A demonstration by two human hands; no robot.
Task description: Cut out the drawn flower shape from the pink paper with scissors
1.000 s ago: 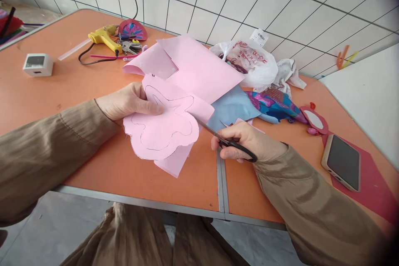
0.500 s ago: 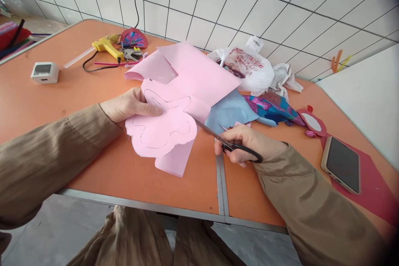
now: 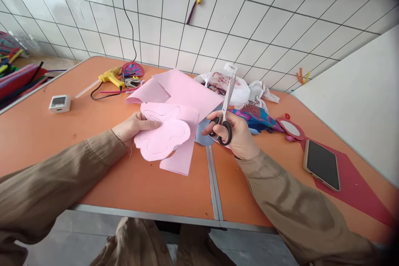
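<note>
My left hand (image 3: pixel 134 126) pinches a pink sheet (image 3: pixel 165 133) between thumb and fingers. Pencil curves are drawn on it, and its near and right edges are cut in a rounded, wavy outline. Behind and under it lie larger pieces of the same pink sheet (image 3: pixel 183 85), one corner curling over at the left. In my right hand (image 3: pixel 238 133) are black-handled scissors (image 3: pixel 229 97), blades together and pointing up, away from the pink sheet. A light blue piece (image 3: pixel 204 133) lies partly hidden near my right fingers.
Behind my hands sit a yellow glue gun (image 3: pixel 112 78) and a white plastic bag (image 3: pixel 240 91). To the left stands a small white box (image 3: pixel 60 103). On the right, a phone (image 3: pixel 322 164) rests on a red sheet (image 3: pixel 349 178), near an oval red-rimmed piece (image 3: pixel 291 128). A tiled wall backs the table.
The scissors have left the pink sheet's edge and swung from pointing left to pointing up. The view has tilted upward, bringing a hanging red ornament into sight. My left hand keeps its hold.
</note>
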